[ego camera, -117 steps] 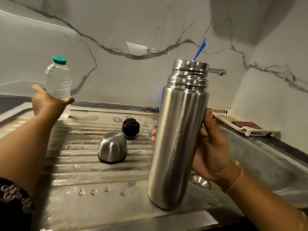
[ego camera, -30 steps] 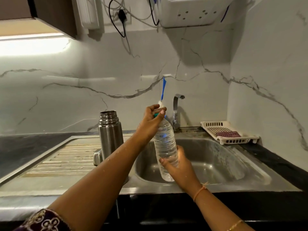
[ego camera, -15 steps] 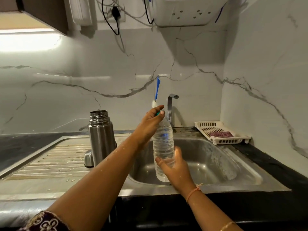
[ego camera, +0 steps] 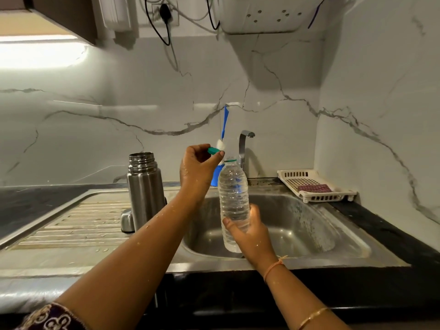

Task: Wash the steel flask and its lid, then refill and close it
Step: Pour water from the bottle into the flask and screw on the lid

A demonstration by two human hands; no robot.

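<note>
The refill was in hand — left grip (ego camera: 197, 167) pinched the green cap (ego camera: 212, 150), right grip (ego camera: 252, 232) clasped the uncapped water bottle (ego camera: 233, 194); next it likely needed tilting over the open flask (ego camera: 145, 186).

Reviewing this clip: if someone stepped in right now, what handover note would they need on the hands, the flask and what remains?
Left hand: pinches the green cap, lifted clear of the bottle's neck.
Right hand: grips the plastic bottle, upright over the sink.
Flask: upright and open on the drainboard; its steel lid sits by its base.
Done: bottle uncapped.
Left: pour water into the flask, fit the lid and close.
</note>
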